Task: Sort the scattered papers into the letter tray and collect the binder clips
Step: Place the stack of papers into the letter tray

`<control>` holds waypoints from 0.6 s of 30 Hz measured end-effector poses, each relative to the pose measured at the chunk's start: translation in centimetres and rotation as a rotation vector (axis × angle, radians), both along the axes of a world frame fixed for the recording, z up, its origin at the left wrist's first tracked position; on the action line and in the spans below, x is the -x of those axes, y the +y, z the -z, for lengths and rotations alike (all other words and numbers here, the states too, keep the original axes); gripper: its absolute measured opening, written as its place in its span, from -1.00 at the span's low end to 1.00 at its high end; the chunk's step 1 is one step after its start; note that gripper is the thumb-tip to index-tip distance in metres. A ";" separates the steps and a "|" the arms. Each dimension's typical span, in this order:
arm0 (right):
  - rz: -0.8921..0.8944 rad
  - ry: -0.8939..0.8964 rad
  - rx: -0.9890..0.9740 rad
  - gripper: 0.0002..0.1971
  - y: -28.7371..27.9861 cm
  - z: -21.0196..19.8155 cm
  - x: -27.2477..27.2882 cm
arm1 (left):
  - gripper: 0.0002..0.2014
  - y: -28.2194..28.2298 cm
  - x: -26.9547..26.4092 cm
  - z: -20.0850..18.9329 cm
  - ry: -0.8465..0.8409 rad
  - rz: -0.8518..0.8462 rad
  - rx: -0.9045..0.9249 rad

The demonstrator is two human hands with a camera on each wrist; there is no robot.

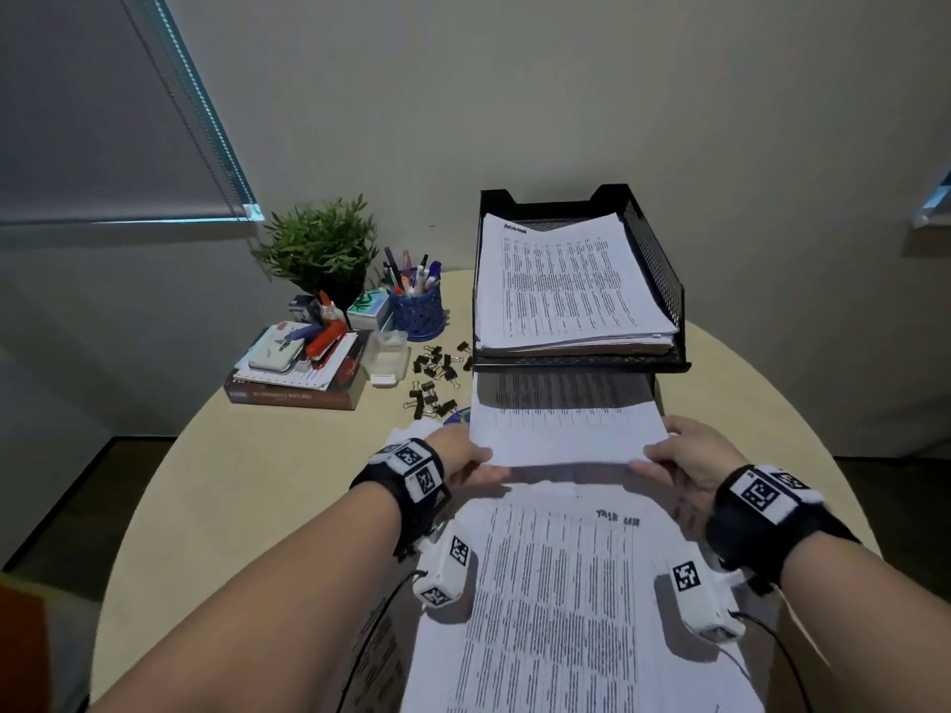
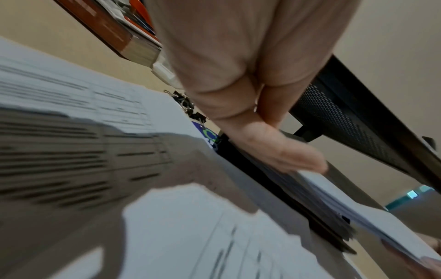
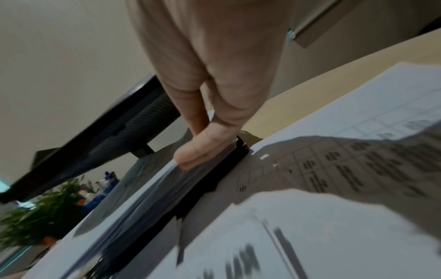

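A black mesh two-tier letter tray [image 1: 664, 280] stands at the back of the round table. Its upper tier holds a pile of printed papers [image 1: 566, 290]. I hold a thin stack of printed sheets [image 1: 566, 434] level in front of the lower tier, far end under the upper tier. My left hand [image 1: 465, 463] pinches its near left corner, thumb [image 2: 286, 154] on top. My right hand [image 1: 664, 455] pinches the near right corner, thumb [image 3: 198, 151] on the stack's edge [image 3: 155, 198]. More printed papers [image 1: 556, 584] lie below my wrists. Several black binder clips [image 1: 437, 373] lie scattered left of the tray.
At the back left are a potted plant [image 1: 319, 244], a blue pen cup [image 1: 417, 311], a clear plastic box [image 1: 386, 352] and a book pile [image 1: 298, 362] topped with a stapler and small items. The table's [image 1: 231, 481] curved edge runs close on both sides.
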State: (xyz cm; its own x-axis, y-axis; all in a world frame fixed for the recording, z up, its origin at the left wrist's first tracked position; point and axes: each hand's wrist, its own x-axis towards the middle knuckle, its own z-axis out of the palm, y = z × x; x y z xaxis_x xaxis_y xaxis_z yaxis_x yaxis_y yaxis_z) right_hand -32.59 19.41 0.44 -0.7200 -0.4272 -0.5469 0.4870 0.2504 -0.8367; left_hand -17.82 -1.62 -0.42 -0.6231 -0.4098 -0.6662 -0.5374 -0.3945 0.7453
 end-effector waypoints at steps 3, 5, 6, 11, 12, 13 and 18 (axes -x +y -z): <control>0.086 0.055 0.037 -0.82 -1.5 0.7 2.0 | -0.76 -1.3 2.4 0.5 0.056 -0.083 0.092; 0.159 0.074 0.048 -0.85 -2.2 1.0 2.9 | -0.87 -2.1 3.4 0.7 0.047 -0.123 0.107; 0.180 0.083 0.040 -0.87 -2.4 1.2 3.1 | -0.90 -2.4 3.7 0.9 0.027 -0.132 0.147; 0.145 0.221 -0.166 -0.82 -2.6 2.3 2.5 | -0.64 -2.6 4.4 2.0 -0.088 -0.145 0.308; 0.157 0.240 -0.207 -0.84 -2.6 2.5 2.6 | -0.67 -2.5 4.3 2.1 -0.096 -0.149 0.314; 0.174 0.274 -0.252 -0.87 -2.5 2.7 2.8 | -0.68 -2.5 4.2 2.0 -0.110 -0.137 0.337; 0.091 0.385 -0.384 -0.74 -0.8 1.6 1.5 | -0.62 -2.6 1.7 0.5 -0.227 0.012 0.576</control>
